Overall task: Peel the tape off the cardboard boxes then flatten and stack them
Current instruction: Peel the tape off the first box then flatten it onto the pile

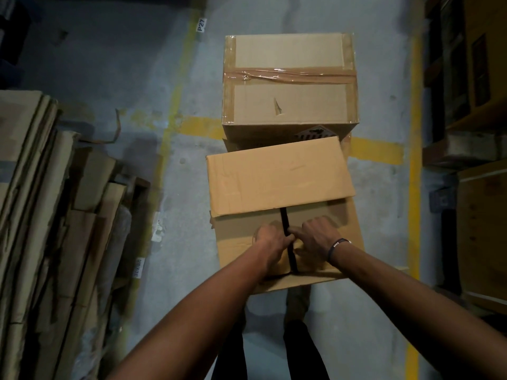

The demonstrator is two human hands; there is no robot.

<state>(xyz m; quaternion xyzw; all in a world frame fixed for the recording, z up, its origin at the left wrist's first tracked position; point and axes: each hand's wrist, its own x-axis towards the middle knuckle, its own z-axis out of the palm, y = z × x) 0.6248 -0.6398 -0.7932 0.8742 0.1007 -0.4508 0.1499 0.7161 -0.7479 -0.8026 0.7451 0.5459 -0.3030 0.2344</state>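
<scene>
A cardboard box (277, 182) stands on the floor right in front of me, its far top flap folded over and a dark gap running between the two inner flaps. My left hand (270, 244) has its fingers curled into that gap, gripping the left inner flap. On the right inner flap lies my right hand (315, 237), its fingers reaching toward the gap at the flap's edge. Behind stands a second box (288, 105), closed, with brown tape (288, 75) across its top and down both side edges.
A stack of flattened cardboard (49, 215) lies on the floor at the left. Shelving with more boxes (480, 187) lines the right side. Yellow lines (414, 187) mark the grey floor on both sides of the boxes.
</scene>
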